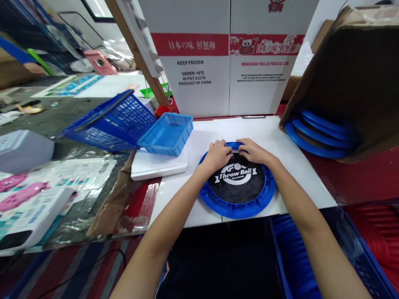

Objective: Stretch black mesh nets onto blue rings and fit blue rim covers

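A round throw-ball disc lies flat on the white work surface, with a blue plastic ring [237, 211] around a black mesh [238, 194] printed "Throw Ball Fly & Catch". At its far left edge, my left hand [219, 155] bends its fingers over the ring and the border of the mesh. My right hand [254, 151] does likewise at the far right, fingers curled and the thumb side near the mesh. A small gap separates the two hands. Their fingertips press at the seam between mesh and ring and are partly hidden.
A light blue tray [170, 135] rests on white foam [158, 166], beside a dark blue basket [115, 120]. More blue rings [321, 139] lie in a tipped carton [352, 74] at right. Crates below hold blue rings [293, 253] and red rings [374, 236]. A white carton [199, 95] stands behind.
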Demonstrator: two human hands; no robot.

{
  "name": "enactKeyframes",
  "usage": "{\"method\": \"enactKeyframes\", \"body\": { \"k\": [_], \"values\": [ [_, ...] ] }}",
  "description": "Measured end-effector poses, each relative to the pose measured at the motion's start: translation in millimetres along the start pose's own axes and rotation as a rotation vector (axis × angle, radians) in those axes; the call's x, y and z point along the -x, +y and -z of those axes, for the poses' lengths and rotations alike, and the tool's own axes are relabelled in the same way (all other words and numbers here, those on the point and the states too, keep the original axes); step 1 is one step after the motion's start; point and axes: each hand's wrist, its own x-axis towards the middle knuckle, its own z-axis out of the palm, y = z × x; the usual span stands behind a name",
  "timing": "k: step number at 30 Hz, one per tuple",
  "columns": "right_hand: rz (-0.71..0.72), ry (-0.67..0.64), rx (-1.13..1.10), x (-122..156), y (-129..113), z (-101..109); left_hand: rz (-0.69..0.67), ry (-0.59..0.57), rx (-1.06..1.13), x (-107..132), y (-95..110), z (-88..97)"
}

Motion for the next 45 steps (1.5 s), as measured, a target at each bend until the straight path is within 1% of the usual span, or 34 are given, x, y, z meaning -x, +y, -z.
{"method": "enactKeyframes", "body": {
  "k": [3,6,9,14,17,20,27,32,37,42,45],
  "values": [
    [0.033,0.065,-0.005,-0.5,-3.2,2.7,-0.014,-0.039,0.071,-12.9,-5.5,-1.9],
    [0.065,0.120,-0.014,-1.4,-7.5,5.4,0.034,-0.055,0.205,-21.5,-10.5,-6.6],
    [0.100,0.107,-0.017,-2.9,-12.7,7.3,0.071,-0.016,0.300,-22.7,-16.1,-10.4],
    [0.128,0.071,0.031,-7.0,-19.7,8.3,0.059,0.051,0.385,-15.8,-22.6,-12.8],
    [0.099,0.051,0.036,-8.5,-21.0,7.8,0.046,0.085,0.408,-13.9,-23.5,-13.9],
    [0.052,0.070,0.031,-8.2,-20.2,7.2,0.017,0.113,0.437,-17.8,-24.5,-12.8],
    [0.025,0.107,0.097,-7.6,-14.9,3.0,-0.001,0.076,0.476,-35.2,-30.5,-8.1],
    [0.003,0.128,0.112,-7.7,-11.5,-1.5,0.018,0.125,0.478,-31.6,-30.1,-15.1],
    [-0.069,0.148,0.003,-7.6,-9.8,-2.8,0.015,0.159,0.505,-30.2,-32.2,-18.6],
    [-0.104,0.129,-0.008,-8.3,-11.8,-3.1,-0.016,0.168,0.436,-30.8,-32.5,-19.5],
    [-0.121,0.142,-0.006,-8.7,-13.2,-3.0,-0.056,0.179,0.379,-28.4,-29.4,-19.5]
  ]
}}
